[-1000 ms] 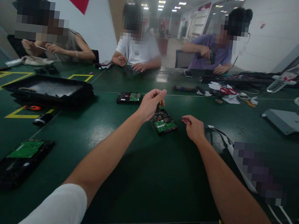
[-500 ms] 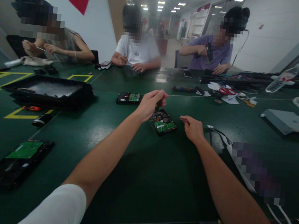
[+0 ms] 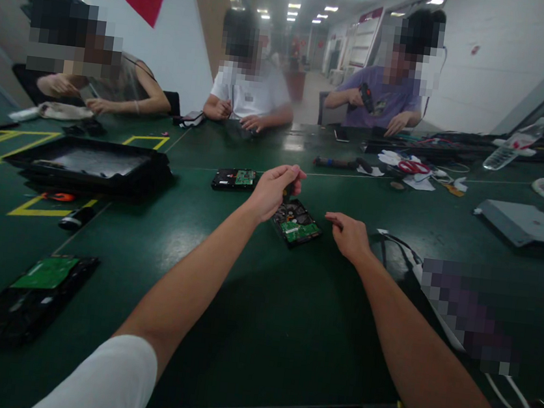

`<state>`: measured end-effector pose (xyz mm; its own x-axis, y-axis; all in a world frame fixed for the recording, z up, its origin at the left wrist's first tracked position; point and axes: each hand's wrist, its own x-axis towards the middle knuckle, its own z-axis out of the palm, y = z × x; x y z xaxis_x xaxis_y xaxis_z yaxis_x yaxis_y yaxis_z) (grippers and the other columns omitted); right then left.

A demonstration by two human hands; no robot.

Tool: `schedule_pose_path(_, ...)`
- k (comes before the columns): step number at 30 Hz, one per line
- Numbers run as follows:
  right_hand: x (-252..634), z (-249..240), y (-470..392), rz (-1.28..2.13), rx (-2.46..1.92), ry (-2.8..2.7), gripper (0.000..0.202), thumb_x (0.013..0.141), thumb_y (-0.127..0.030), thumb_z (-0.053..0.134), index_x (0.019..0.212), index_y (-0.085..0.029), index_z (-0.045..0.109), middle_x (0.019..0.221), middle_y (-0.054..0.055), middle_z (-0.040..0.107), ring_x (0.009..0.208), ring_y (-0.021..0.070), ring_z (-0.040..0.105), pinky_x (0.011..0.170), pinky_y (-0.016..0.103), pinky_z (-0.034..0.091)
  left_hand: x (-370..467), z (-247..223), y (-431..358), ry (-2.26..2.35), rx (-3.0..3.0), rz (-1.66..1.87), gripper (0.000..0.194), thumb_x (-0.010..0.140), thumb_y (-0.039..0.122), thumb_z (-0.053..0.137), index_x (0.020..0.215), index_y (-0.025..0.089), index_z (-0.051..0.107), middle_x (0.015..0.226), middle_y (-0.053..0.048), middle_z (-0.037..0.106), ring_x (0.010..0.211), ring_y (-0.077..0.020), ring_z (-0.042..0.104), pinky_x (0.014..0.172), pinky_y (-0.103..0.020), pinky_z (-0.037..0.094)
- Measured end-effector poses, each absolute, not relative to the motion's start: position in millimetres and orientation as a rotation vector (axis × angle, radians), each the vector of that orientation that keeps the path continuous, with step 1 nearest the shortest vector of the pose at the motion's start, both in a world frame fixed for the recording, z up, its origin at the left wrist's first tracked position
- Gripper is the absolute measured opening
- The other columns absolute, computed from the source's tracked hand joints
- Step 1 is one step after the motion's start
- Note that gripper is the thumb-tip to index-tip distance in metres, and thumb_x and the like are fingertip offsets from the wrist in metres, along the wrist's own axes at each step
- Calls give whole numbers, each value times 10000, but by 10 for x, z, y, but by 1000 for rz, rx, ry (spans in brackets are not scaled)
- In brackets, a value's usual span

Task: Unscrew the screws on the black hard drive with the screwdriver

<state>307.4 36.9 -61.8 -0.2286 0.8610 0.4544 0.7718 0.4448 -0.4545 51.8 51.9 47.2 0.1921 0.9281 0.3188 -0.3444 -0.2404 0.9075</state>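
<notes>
A hard drive [image 3: 298, 229] lies on the green table, its green circuit board facing up. My left hand [image 3: 276, 191] is closed above the drive's far left corner. A small dark part shows beneath the fist, but what it grips is mostly hidden. To the right of the drive, my right hand [image 3: 348, 234] has its fingers stretched toward it, holding nothing visible and apart from the drive. Behind my left wrist rests a second hard drive [image 3: 234, 179].
Black trays [image 3: 94, 167] stand at left, with a black drive-like unit [image 3: 28, 300] nearer me. On the right are a grey metal box [image 3: 530, 223], a white power strip [image 3: 441, 308] and a plastic bottle [image 3: 514, 145]. Several people work across the table; one holds a power tool [image 3: 366, 98].
My left hand stays in place over the drive. My right hand has shifted very slightly left. Across the table, the person with the power tool has lowered it a little.
</notes>
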Motion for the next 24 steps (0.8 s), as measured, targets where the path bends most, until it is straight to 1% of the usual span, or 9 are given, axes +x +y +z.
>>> schedule_pose_path(2, 3067, -613, 360, 199, -1365, -2024, 415, 879, -70, 554, 1213, -237, 737, 1248, 25, 747, 1106, 217, 733, 1078, 403, 543, 523, 468, 522, 646, 1264, 1359, 253, 933, 404, 690, 835, 173, 717, 712, -5, 596, 643, -98, 571, 643, -231, 474)
schedule_pose_path(5, 3052, -584, 344, 196, -1380, -2020, 387, 876, -100, 588, 1199, -248, 744, 1252, 24, 746, 1145, 229, 716, 1106, 424, 519, 547, 435, 542, 613, 1209, 1431, 181, 881, 334, 751, 830, 177, 677, 724, 7, 603, 650, -97, 572, 658, -233, 476)
schedule_pose_path(8, 3061, -571, 349, 192, -1398, -1992, 367, 877, -97, 580, 1166, -241, 754, 1279, 40, 734, 1196, 245, 689, 1134, 465, 488, 571, 399, 555, 607, 1144, 1509, 220, 830, 295, 803, 791, 188, 615, 693, 33, 575, 637, -88, 556, 665, -225, 468)
schedule_pose_path(11, 3108, -619, 392, 335, -1388, -1836, 410, 872, -48, 496, 1136, -235, 748, 1300, 48, 721, 1171, 225, 700, 1085, 464, 530, 565, 408, 540, 662, 1142, 1473, 269, 823, 328, 811, 771, 193, 586, 678, 41, 562, 630, -86, 559, 668, -224, 468)
schedule_pose_path(13, 3144, -670, 431, 496, -1351, -1684, 446, 845, -20, 453, 1118, -228, 737, 1311, 51, 711, 1137, 205, 715, 1042, 443, 564, 544, 436, 523, 696, 1181, 1426, 273, 823, 349, 812, 773, 190, 595, 694, 33, 581, 641, -88, 576, 679, -228, 478)
schedule_pose_path(15, 3167, -708, 461, 598, -1319, -1575, 460, 811, -6, 442, 1100, -218, 730, 1310, 59, 706, 1135, 198, 716, 1044, 434, 564, 521, 467, 509, 706, 1235, 1395, 258, 827, 355, 807, 788, 184, 617, 718, 19, 613, 657, -90, 594, 686, -231, 487)
schedule_pose_path(20, 3152, -685, 456, 618, -1365, -1548, 463, 772, -12, 478, 1115, -213, 716, 1264, 70, 722, 1135, 208, 714, 1057, 443, 555, 506, 506, 479, 679, 1218, 1350, 227, 858, 357, 768, 865, 173, 634, 766, -27, 702, 689, -121, 654, 697, -266, 525)
schedule_pose_path(24, 3155, -683, 448, 564, -1418, -1596, 456, 787, -12, 491, 1149, -194, 702, 1200, 86, 742, 1082, 208, 731, 1037, 446, 566, 532, 500, 462, 667, 1137, 1335, 258, 863, 380, 760, 857, 177, 601, 805, -49, 725, 728, -145, 686, 734, -301, 546)
